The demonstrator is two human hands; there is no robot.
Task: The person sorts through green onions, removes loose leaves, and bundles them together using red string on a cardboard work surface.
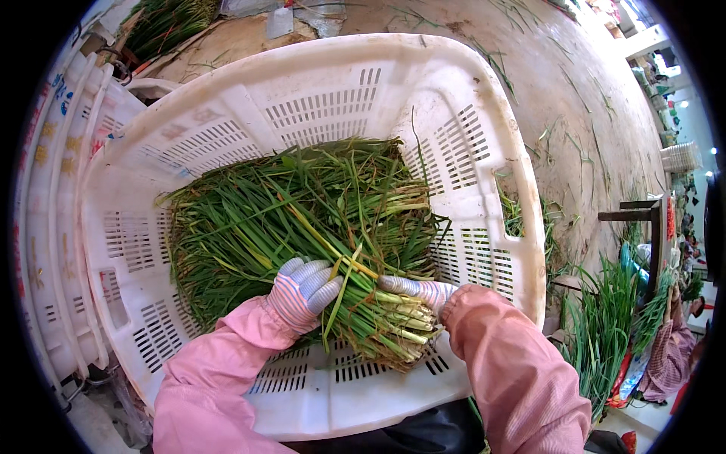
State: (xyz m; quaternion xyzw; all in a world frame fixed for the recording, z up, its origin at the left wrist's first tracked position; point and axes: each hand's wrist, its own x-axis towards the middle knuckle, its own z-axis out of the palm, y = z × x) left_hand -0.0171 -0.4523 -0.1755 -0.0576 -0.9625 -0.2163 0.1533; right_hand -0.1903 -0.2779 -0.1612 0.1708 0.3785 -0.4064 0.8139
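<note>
In striped knit gloves, both my hands are at a bundle of garlic chives (382, 321) near the front of a white plastic crate (522, 163). My left hand (302, 291) is closed on the bundle from its left, fingers curled over the leaves. My right hand (420, 290) grips the bundle's right side near the pale stem ends, with a fingertip against a yellowish leaf strip (361, 267) that crosses the bundle. Its other fingers are partly hidden. More garlic chives (257, 197) lie beneath and behind, filling much of the crate floor.
Stacked white crates (64, 204) stand close on the left. Loose leaves litter the concrete floor (582, 151). Tall green chives (605, 329) and a dark stool-like frame (643, 212) are at the right. Another green pile (162, 26) lies at the far left.
</note>
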